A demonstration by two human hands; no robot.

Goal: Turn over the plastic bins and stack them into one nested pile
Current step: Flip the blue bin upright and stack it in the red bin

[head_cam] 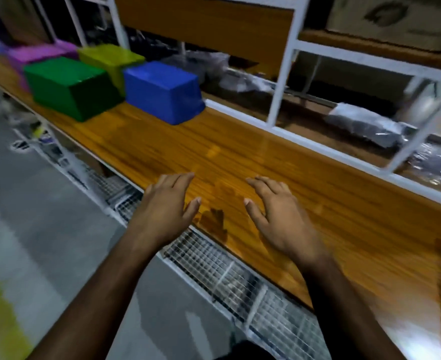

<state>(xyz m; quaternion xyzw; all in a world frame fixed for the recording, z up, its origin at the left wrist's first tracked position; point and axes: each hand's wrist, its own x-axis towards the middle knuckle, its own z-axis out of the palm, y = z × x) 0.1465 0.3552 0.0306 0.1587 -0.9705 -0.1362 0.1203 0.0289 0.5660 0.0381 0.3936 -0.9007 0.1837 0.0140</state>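
Observation:
Several plastic bins stand upside down at the far left of the wooden bench [240,157]: a blue bin [162,92] nearest, a green bin [71,87] to its left, a yellow-green bin [110,59] behind them, and a pink bin [36,54] further back. My left hand [166,209] hovers over the bench's front edge, empty, fingers spread. My right hand [279,214] hovers beside it over the wood, also empty with fingers apart. Both hands are well to the right of the bins and touch none of them.
A white metal frame [281,87] runs along the back of the bench, with plastic-wrapped bags [364,126] on the shelf behind it. A wire-mesh shelf [227,271] lies under the bench front. Grey floor [32,229] is at left.

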